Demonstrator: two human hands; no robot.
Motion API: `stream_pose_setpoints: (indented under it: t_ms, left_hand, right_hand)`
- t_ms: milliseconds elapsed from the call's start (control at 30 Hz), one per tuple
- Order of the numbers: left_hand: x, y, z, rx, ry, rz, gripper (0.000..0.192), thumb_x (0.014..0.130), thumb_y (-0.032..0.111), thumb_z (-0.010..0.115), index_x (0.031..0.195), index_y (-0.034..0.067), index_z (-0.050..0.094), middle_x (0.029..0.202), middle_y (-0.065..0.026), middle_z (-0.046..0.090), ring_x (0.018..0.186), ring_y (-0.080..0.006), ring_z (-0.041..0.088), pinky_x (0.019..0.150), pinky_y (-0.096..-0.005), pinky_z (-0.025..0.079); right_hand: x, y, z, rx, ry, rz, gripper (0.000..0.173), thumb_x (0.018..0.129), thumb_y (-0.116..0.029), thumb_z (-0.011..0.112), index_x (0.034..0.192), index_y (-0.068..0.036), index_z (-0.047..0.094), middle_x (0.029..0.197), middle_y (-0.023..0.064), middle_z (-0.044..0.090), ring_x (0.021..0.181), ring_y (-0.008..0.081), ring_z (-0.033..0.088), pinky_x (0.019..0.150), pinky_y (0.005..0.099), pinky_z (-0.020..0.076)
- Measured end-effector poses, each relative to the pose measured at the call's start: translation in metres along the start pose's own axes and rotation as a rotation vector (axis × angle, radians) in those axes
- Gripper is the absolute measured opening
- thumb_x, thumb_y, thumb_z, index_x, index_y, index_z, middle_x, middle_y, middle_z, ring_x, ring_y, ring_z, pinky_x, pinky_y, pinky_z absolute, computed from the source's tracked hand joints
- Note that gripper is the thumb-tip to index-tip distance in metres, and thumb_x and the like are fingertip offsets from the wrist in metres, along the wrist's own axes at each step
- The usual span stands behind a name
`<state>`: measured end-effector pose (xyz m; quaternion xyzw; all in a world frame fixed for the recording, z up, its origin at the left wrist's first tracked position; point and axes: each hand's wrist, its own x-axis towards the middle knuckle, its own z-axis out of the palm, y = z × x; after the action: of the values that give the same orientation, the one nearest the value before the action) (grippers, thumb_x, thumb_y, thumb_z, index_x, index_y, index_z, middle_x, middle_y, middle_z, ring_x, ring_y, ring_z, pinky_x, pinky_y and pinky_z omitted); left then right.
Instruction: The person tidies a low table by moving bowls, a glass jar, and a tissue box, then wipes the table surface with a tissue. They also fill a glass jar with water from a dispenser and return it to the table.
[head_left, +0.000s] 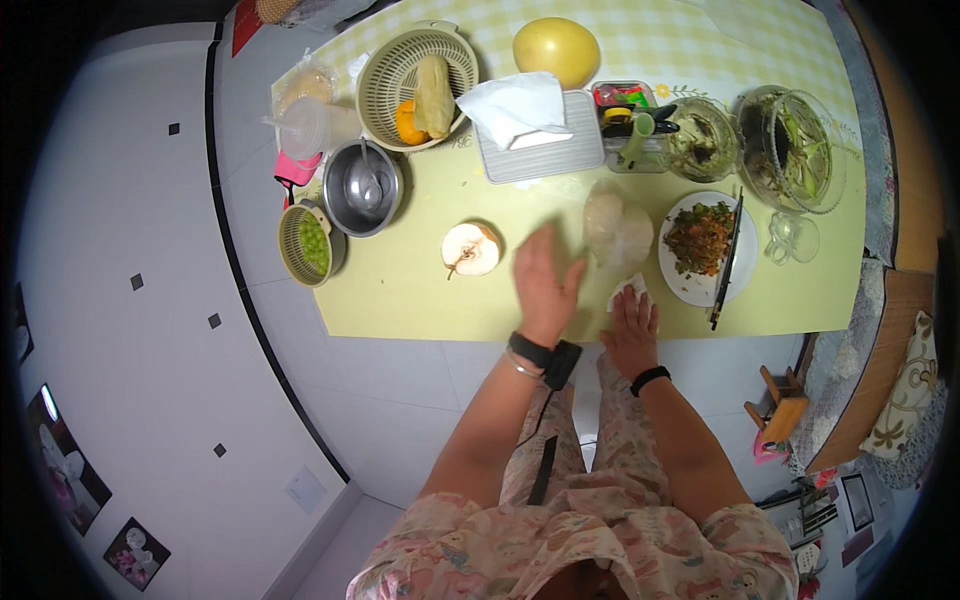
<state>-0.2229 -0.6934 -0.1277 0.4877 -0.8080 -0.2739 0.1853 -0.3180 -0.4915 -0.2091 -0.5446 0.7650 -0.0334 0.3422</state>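
My right hand (634, 330) presses flat on a crumpled white tissue (624, 289) near the table's front edge. Slightly blurred, my left hand (545, 285) is over the table to the left of it, fingers apart, holding nothing visible. A halved pear (470, 249), cut face up, lies to the left of that hand. Beyond the tissue rests a clear plastic bag (619, 225) with pale contents that I cannot make out. A white plate (675, 281) of chopped food stands to the right, black chopsticks (726, 262) across its rim.
At the left are a steel bowl (394, 210) with a spoon, a small basket (286, 259) of green grapes and a large colander (367, 112). Behind are a grey tray (585, 142) under a white cloth (517, 105) and a yellow pomelo (556, 52). Glass bowls (750, 172) stand at the right.
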Motion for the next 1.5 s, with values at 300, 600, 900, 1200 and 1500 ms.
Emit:
stream_pose_setpoints:
  t_ms: [300,600,900,1200,1500]
  left_hand:
    - [0.030,-0.106,-0.059,0.312,-0.149,-0.211,0.106,0.056,0.024,0.087,0.143,-0.001,0.032,0.135,-0.0219,0.040,0.128,-0.0380,0.037,0.106,-0.0542,0.028]
    - [0.045,-0.133,-0.083,0.152,-0.107,-0.069,0.059,0.060,0.018,0.080,0.109,-0.001,0.053,0.104,-0.0197,0.056,0.100,-0.0400,0.052,0.086,-0.0475,0.045]
    - [0.141,-0.128,-0.177,0.180,0.114,0.133,0.084,0.058,0.024,0.084,0.125,-0.009,0.046,0.113,-0.0253,0.054,0.106,-0.0398,0.051,0.094,-0.0458,0.042]
    - [0.296,-0.163,-0.150,0.297,0.149,0.233,0.062,0.057,0.023,0.081,0.104,-0.008,0.052,0.103,-0.0252,0.054,0.100,-0.0411,0.050,0.089,-0.0449,0.044]
    - [0.321,-0.201,-0.111,0.303,-0.093,0.197,0.059,0.071,0.026,0.077,0.110,-0.013,0.056,0.114,-0.0294,0.057,0.108,-0.0426,0.054,0.097,-0.0449,0.043]
  right_hand:
    - [0.004,-0.017,0.005,-0.066,0.068,0.078,0.084,0.081,-0.041,0.068,0.143,0.002,0.032,0.157,0.0186,0.017,0.142,0.0459,0.016,0.113,0.0621,0.0125]
    - [0.011,-0.037,0.014,-0.050,0.124,0.176,0.093,0.075,-0.041,0.073,0.142,0.007,0.031,0.156,0.0261,0.014,0.143,0.0508,0.009,0.112,0.0648,0.0079]
    - [0.049,-0.092,0.022,0.035,0.190,0.253,0.089,0.079,-0.045,0.069,0.139,0.009,0.032,0.148,0.0278,0.029,0.142,0.0524,0.007,0.112,0.0657,0.0059]
    - [0.050,-0.092,0.012,0.099,0.096,0.284,0.083,0.077,-0.037,0.072,0.135,0.008,0.032,0.143,0.0272,0.029,0.142,0.0525,0.005,0.112,0.0645,0.0037]
    - [0.050,-0.091,0.014,0.139,0.114,0.281,0.087,0.075,-0.044,0.072,0.135,0.005,0.033,0.141,0.0245,0.031,0.142,0.0526,0.007,0.113,0.0638,0.0024]
